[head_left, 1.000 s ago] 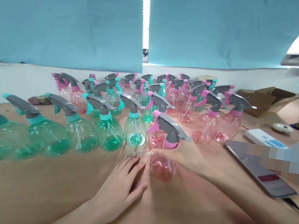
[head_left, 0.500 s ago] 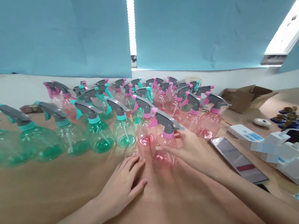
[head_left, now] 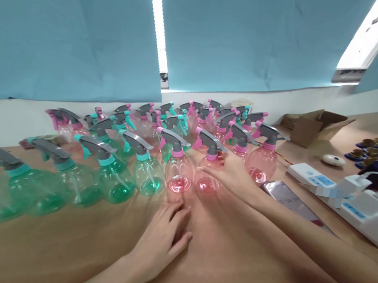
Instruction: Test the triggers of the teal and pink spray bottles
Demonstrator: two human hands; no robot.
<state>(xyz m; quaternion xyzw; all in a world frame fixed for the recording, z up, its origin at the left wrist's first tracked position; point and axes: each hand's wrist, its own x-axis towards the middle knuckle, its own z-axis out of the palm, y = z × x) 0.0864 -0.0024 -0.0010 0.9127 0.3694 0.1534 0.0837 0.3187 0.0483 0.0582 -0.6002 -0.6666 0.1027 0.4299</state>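
Observation:
My right hand [head_left: 232, 174] is wrapped round the right side of a clear pink spray bottle [head_left: 206, 185] with a grey and pink trigger head. This bottle stands upright on the table, close beside another pink spray bottle [head_left: 178, 171] on its left. Flat on the brown tabletop [head_left: 229, 249] lies my left hand [head_left: 166, 236], fingers stretched and holding nothing. Its fingertips are just in front of the second pink bottle. Further left, several green spray bottles [head_left: 149, 176] make up the front row. Behind them stand several more pink and green ones, partly hidden.
Right of my right forearm lies a phone [head_left: 288, 199], partly covered by the arm. A white power strip [head_left: 310, 175] with plugged-in chargers, a white mouse [head_left: 333, 160] and an open cardboard box [head_left: 306, 131] are beyond it. Blue blinds [head_left: 246, 35] hang behind.
My right hand has shifted the pink spray bottle slightly back, in line with the pink one beside it. My left hand stays flat on the table. The view has turned a little.

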